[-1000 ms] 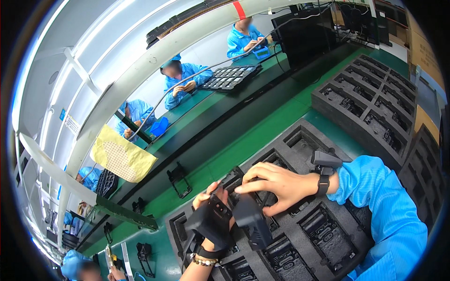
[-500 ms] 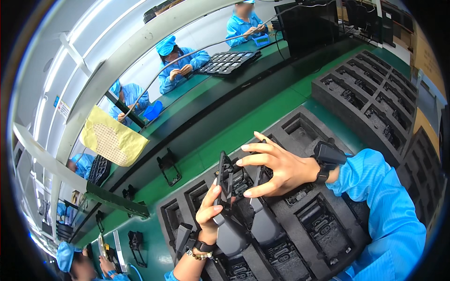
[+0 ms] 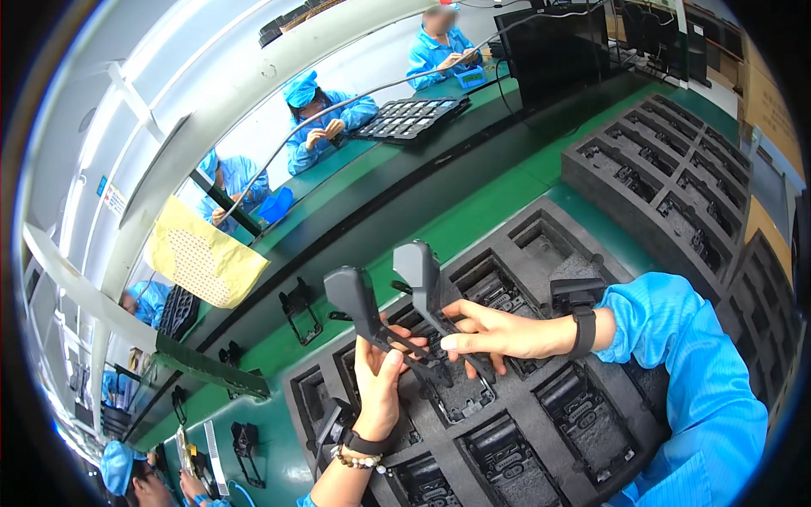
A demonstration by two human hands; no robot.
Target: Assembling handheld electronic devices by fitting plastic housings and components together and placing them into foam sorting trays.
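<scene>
Two black plastic housings with thick, rounded grey ends are held up over a dark foam tray (image 3: 524, 363). My left hand (image 3: 378, 384) is closed round the lower, thinner part of one housing (image 3: 353, 297), whose rounded end points up and away from me. My right hand (image 3: 498, 331) grips the other housing (image 3: 417, 272) close beside it, tilted the same way. Some fingertips are hidden behind the parts. Below my hands, the tray's rectangular pockets hold black moulded parts (image 3: 583, 414); the far pocket (image 3: 545, 237) shows bare foam.
A second foam tray (image 3: 667, 169) with filled pockets stands at the far right. Black frames (image 3: 302, 308) lie on the green bench to the left. A yellow sheet (image 3: 207, 253) hangs from a pale rail. Co-workers in blue (image 3: 325, 118) sit across the bench.
Both housings have swung over: their rounded ends, low toward me before, now point up and away. My right hand, spread at the second housing before, has closed on it.
</scene>
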